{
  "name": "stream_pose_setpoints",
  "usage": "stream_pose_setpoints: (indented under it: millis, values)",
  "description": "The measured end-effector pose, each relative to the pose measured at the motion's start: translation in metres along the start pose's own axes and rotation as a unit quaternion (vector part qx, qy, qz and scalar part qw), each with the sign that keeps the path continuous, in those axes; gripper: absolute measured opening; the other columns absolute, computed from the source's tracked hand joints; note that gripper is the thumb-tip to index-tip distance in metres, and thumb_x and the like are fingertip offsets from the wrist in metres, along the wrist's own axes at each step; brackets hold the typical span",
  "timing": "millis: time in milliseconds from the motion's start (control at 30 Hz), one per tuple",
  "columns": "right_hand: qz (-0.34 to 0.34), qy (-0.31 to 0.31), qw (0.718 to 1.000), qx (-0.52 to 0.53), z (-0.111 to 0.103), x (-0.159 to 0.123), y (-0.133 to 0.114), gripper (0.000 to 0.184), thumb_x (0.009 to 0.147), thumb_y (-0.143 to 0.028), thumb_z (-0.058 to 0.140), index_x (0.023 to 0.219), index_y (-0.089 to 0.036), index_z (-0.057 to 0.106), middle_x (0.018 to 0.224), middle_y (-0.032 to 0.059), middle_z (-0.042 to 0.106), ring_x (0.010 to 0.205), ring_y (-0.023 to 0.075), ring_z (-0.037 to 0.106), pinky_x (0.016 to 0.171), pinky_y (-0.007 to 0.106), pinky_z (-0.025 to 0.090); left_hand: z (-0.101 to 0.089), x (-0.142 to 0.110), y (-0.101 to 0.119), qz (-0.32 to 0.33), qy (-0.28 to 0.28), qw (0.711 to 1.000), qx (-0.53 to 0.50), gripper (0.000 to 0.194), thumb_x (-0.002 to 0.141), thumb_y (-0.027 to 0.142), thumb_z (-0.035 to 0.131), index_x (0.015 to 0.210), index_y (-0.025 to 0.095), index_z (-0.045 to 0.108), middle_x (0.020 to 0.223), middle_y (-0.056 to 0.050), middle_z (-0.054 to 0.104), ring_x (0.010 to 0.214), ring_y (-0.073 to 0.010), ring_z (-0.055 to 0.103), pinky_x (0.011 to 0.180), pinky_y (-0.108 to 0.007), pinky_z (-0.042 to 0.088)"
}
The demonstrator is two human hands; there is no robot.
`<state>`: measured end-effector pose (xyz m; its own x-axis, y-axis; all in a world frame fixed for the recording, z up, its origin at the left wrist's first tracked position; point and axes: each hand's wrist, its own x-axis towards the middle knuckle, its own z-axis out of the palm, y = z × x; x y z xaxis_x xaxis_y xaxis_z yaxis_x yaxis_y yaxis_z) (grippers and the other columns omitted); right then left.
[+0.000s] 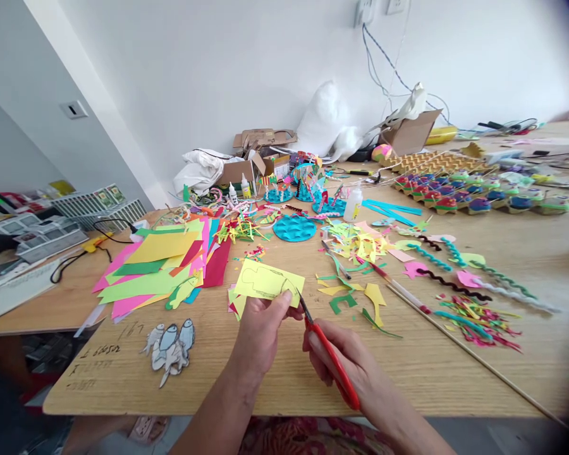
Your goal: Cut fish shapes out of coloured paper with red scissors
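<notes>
The wooden table (455,385) supports a pile of coloured sheets (164,249) at its left side. Above the table's near section, the right hand (355,360) is closed around the handles of red-handled scissors (336,366). The left hand (264,332) pinches a yellow paper piece (260,280), thumb uppermost; the scissor tips overlap its right-hand end. Dark drawn outlines (253,279) mark the paper face.

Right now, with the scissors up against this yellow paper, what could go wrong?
First, the red-handled scissors are close to the fingers of the left hand, so a slip might nick them. Second, the yellow paper is held off the table, so if it shifts, a cut could stray across the drawn outline. Third, green and yellow scraps lie just beyond, and a dropped piece might get lost among them.
</notes>
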<state>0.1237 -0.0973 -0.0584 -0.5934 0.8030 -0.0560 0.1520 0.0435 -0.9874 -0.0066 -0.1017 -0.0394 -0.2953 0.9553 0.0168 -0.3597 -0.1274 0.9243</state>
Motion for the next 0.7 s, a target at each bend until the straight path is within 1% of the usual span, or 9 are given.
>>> stream_pose_setpoints:
  millis: [267, 467, 700]
  values:
    - [0.012, 0.0, 1.0, 0.018, 0.0, 0.0, -0.004, 0.039, 0.083, -0.052, 0.039, 0.059, -0.021, 0.038, 0.05, -0.0059, 0.034, 0.046, 0.0106, 0.035, 0.044, 0.023, 0.027, 0.0, -0.001, 0.0, -0.006, 0.007, 1.0, -0.006, 0.004, 0.069, 0.019, 0.06, 0.067, 0.015, 0.061, 0.059, 0.002, 0.061, 0.054, -0.01, 0.054, 0.054, -0.023, 0.047]
    - [0.008, 0.002, 1.0, 0.015, 0.001, 0.0, 0.002, 0.043, 0.082, -0.057, 0.039, 0.058, -0.021, 0.037, 0.049, -0.0057, 0.035, 0.045, 0.0103, 0.035, 0.042, 0.022, 0.027, 0.0, -0.001, -0.002, -0.007, 0.004, 1.0, -0.01, 0.004, 0.069, 0.019, 0.06, 0.07, 0.015, 0.062, 0.061, 0.002, 0.062, 0.054, -0.0097, 0.054, 0.054, -0.022, 0.047]
    - [-0.008, 0.008, 1.0, -0.025, 0.0, 0.002, 0.01, 0.042, 0.085, -0.052, 0.036, 0.057, -0.021, 0.036, 0.048, -0.0055, 0.037, 0.044, 0.0098, 0.035, 0.042, 0.022, 0.026, -0.001, 0.0, -0.003, -0.01, 0.002, 1.0, -0.015, 0.006, 0.068, 0.02, 0.061, 0.072, 0.015, 0.061, 0.062, 0.001, 0.063, 0.056, -0.011, 0.057, 0.053, -0.022, 0.047]
